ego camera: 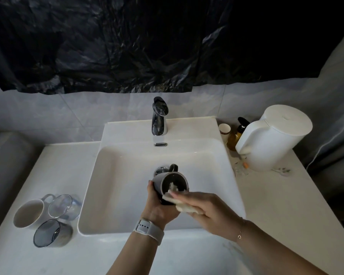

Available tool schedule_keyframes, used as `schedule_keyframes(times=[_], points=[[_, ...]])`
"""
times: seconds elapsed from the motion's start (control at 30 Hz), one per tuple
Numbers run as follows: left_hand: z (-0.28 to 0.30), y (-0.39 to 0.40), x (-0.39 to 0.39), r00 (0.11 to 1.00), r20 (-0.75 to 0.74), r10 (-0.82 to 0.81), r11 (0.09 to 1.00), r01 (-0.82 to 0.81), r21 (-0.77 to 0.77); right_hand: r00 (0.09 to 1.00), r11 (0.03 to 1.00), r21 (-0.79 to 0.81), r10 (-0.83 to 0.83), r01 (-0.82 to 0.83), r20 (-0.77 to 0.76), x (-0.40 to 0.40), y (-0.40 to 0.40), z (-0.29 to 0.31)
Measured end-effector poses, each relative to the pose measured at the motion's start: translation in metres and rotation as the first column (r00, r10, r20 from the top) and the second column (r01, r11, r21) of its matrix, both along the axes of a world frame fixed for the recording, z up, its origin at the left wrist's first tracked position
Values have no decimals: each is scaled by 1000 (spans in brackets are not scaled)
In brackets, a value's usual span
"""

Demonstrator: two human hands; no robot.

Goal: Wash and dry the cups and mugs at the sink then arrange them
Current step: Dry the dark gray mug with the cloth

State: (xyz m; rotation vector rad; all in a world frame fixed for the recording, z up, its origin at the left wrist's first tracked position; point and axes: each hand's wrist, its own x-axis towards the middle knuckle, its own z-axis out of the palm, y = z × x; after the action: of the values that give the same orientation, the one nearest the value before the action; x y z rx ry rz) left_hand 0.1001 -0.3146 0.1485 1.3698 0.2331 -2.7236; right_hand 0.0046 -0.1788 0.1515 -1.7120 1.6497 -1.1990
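Left hand (157, 203) grips grey mug (170, 182) over sink (127, 175), tilted, mouth facing right hand (199, 205), which pinches cloth (179, 201) at its rim.

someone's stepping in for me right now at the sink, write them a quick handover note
Left hand grips the grey mug, tilted on its side over the sink. Right hand presses a pale cloth into the mug's mouth.
On the counter left of the sink: a white mug, a clear glass cup and a smoky grey glass, all lying on their sides. Whether they are washed cannot be told.
The tap shows no running water.
Left: finish wiping the grey mug, deal with the other three if needed, then arrange all of them.
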Motion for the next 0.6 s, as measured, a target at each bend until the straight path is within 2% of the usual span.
schedule_keyframes(times=[0.1,0.23,0.3,0.33,0.37,0.4,0.43,0.5,0.53,0.57,0.6], points=[[8,0,0,999,10,48,998,-48,29,988,988,-58,-139,143,65,2,-15,7],[4,-3,0,999,5,32,998,-32,-45,984,996,-60,-74,65,-161,9,-19,-5],[-2,-7,1,999,-17,27,999,-28,-34,981,998,-34,-58,53,-184,4,-7,-13],[-4,-7,1,999,-14,42,998,-43,-40,987,996,-30,-92,89,-132,2,0,-14],[-5,-7,2,997,-7,73,995,-73,-69,987,987,-26,-160,159,-18,2,6,-11],[-6,-8,2,994,-9,107,988,-108,-109,949,961,-6,-273,278,156,2,9,-5],[-6,-7,3,990,-37,137,976,-141,-166,841,905,27,-406,425,357,2,8,0],[-9,-5,4,983,-116,143,924,-175,-341,459,708,198,-618,678,638,-2,-4,0],[-8,-3,6,982,-144,121,884,-173,-435,279,653,332,-650,681,706,-4,-15,-1],[-8,-1,8,986,-147,79,838,-145,-526,136,659,446,-638,605,758,-6,-27,-2],[-8,2,8,988,-152,27,786,-115,-608,28,707,498,-589,502,808,-4,-39,-2]])
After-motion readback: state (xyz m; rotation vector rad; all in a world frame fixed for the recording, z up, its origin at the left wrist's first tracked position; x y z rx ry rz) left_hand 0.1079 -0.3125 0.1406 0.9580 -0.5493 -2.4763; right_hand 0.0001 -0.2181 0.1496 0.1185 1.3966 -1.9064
